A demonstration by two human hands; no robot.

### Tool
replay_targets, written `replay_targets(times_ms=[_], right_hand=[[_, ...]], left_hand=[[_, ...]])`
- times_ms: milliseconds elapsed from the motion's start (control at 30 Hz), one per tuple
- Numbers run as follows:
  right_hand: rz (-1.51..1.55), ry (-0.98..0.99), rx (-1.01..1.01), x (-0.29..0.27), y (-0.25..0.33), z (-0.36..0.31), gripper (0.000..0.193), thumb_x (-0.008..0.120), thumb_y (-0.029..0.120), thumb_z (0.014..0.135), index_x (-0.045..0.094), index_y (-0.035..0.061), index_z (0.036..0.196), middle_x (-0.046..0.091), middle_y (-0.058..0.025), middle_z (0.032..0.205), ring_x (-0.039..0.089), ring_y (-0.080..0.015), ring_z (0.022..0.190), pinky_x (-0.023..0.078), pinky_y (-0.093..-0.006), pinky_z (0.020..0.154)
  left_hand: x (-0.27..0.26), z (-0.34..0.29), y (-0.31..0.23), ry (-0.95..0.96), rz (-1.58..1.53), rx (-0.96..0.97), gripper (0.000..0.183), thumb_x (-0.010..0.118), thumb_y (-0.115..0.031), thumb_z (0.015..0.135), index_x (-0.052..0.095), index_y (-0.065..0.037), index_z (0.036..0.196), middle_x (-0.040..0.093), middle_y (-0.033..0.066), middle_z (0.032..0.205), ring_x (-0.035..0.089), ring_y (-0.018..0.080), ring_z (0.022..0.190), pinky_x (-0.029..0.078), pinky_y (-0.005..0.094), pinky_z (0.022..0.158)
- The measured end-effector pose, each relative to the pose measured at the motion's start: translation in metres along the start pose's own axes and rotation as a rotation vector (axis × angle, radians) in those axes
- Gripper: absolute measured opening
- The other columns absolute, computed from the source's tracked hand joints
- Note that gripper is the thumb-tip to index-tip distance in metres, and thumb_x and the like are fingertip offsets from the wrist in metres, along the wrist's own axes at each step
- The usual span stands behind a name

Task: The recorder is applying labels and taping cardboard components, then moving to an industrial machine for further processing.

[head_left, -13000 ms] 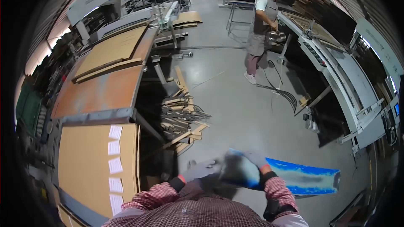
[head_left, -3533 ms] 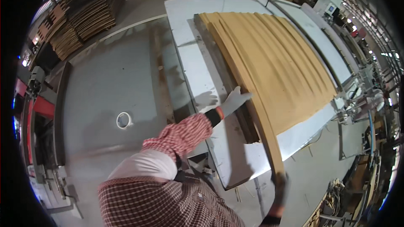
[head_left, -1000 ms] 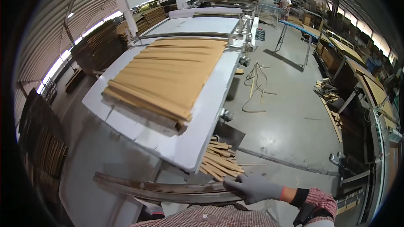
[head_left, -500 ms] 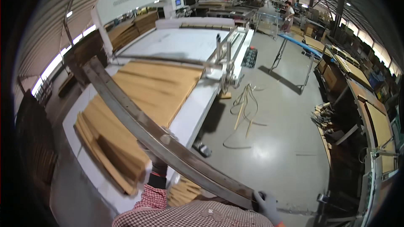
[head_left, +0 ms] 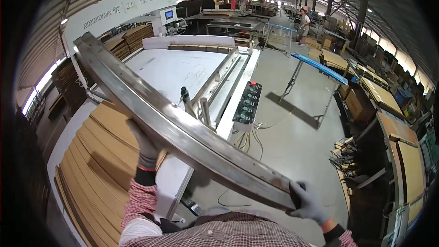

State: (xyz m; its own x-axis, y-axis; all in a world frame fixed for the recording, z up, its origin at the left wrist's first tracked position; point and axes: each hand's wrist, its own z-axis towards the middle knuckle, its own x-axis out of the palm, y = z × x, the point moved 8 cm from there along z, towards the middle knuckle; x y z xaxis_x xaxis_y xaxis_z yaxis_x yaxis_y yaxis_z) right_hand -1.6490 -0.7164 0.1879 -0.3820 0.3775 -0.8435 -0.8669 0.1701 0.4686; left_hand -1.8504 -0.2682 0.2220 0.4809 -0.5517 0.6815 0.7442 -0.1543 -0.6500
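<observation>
A long grey metal bar (head_left: 183, 130) with a lengthwise ridge slants across the view, from upper left to lower right. My right hand (head_left: 310, 202), in a grey glove, is closed around its lower right end. Against the near side of the bar, left of its middle, my gloved left hand (head_left: 146, 146) holds it; some of its fingers are hidden. Beneath lie overlapping brown board sheets (head_left: 98, 158), fanned out on the white machine table (head_left: 171, 71). The bar hangs above the sheets and the table's near edge.
A white overhead gantry (head_left: 121, 11) spans the table's far side, with a small screen beside it. A control panel (head_left: 248, 103) with a red button stands at the table's right edge. Cables hang below it. Farther right are a blue-topped stand (head_left: 320, 68) and board-laden racks. Another person (head_left: 304, 25) stands far back.
The bar has been raised and brought farther over the table. My left hand has come into plain view beside it, and the view has moved closer to the machine.
</observation>
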Motion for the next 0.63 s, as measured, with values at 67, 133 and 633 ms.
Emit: replay_targets(times_ms=[67,133,633], right_hand=[[-0.002,0.027,-0.064,-0.026,-0.01,0.068,0.091,0.083,0.026,0.05,0.049,0.0065,0.132,0.058,-0.0214,0.11,0.056,-0.0393,0.097,0.047,-0.0449,0.083],[0.035,0.07,-0.108,-0.045,-0.016,0.133,0.09,0.082,0.027,0.053,0.048,0.007,0.134,0.057,-0.0221,0.109,0.056,-0.0398,0.096,0.047,-0.044,0.082],[-0.039,0.447,-0.06,-0.059,0.013,0.479,0.093,0.084,0.021,0.052,0.049,0.0066,0.137,0.056,-0.0205,0.115,0.058,-0.0334,0.103,0.046,-0.0382,0.091]], left_hand=[[-0.009,0.059,-0.012,0.032,0.014,-0.016,0.078,0.028,-0.07,0.093,0.029,-0.016,0.149,0.038,0.0045,0.147,0.039,0.0234,0.132,0.034,0.04,0.11],[-0.016,0.116,-0.018,0.03,0.069,0.004,0.078,0.029,-0.07,0.093,0.027,-0.016,0.15,0.038,0.0045,0.147,0.039,0.0236,0.132,0.034,0.0408,0.11],[-0.188,0.318,0.152,-0.062,-0.267,-0.244,0.086,0.039,-0.073,0.089,0.029,-0.013,0.149,0.041,0.01,0.146,0.045,0.0288,0.127,0.041,0.0439,0.106]])
